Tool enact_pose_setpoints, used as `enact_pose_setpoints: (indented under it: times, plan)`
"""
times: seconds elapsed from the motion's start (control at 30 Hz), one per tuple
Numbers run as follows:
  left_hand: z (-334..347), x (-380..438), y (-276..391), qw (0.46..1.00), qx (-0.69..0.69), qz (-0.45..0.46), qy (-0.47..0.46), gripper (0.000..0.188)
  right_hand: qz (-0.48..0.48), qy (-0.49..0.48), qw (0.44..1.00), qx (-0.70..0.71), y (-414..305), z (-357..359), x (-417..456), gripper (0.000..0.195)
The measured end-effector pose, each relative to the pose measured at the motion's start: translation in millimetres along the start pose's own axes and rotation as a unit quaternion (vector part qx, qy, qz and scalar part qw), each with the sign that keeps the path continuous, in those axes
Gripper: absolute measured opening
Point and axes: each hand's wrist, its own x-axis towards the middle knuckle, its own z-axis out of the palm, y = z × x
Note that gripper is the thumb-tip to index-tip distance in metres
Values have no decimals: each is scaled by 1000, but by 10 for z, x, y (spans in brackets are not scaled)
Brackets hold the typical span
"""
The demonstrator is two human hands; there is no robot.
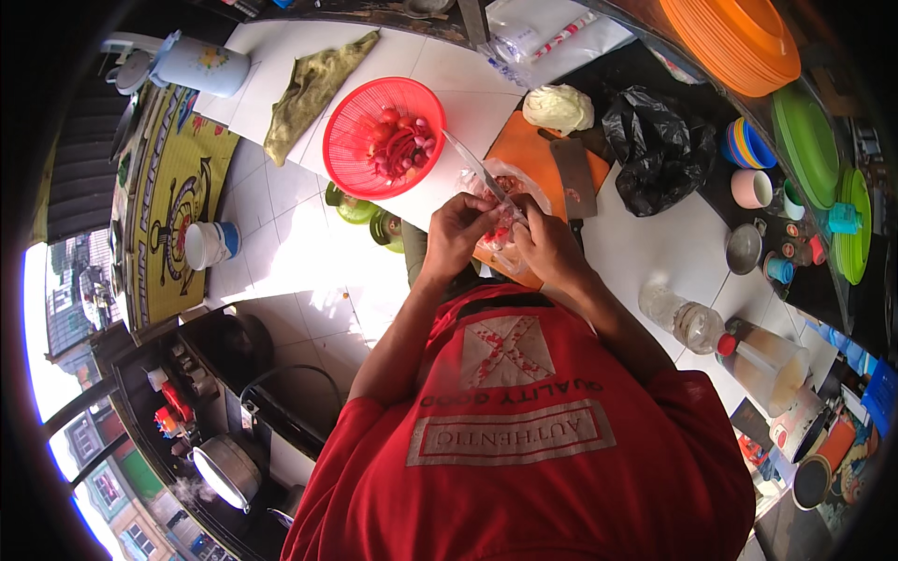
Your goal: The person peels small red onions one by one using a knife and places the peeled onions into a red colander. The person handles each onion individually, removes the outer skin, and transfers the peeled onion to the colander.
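My right hand (546,240) grips a knife (478,167), its long blade slanting up and left towards the colander. Close beside it, my left hand (459,230) pinches a small piece of food at the blade; the fingers mostly hide it, so its kind is unclear. Under both hands lies a clear plastic bag (523,181) holding reddish bits, partly over an orange cutting board (511,142). A red plastic colander (340,151) holds tomatoes (386,126), red chillies and shallots (419,144). On the board's right side rests a cleaver (574,175).
A cabbage (559,109) and a black plastic bag (656,151) lie beyond the board. The green cloth (309,91) is on the tiled counter. At right stand a plastic bottle (680,319), cups and stacked plates (736,49). A steaming pot (235,473) is at lower left.
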Motion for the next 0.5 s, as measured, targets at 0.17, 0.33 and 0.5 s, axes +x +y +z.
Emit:
enact_pose_setpoints:
  times: [0.17, 0.33, 0.5]
  plan:
    - [48, 22, 51, 998, -42, 27, 23, 8, 21, 65, 995, -75, 46, 31, 14, 38]
    - [28, 22, 70, 1000, -3, 16, 13, 7, -38, 63, 996, -59, -16, 58, -21, 39]
    - [15, 26, 26, 1000, -11, 14, 4, 8, -36, 50, 997, -55, -36, 55, -9, 38]
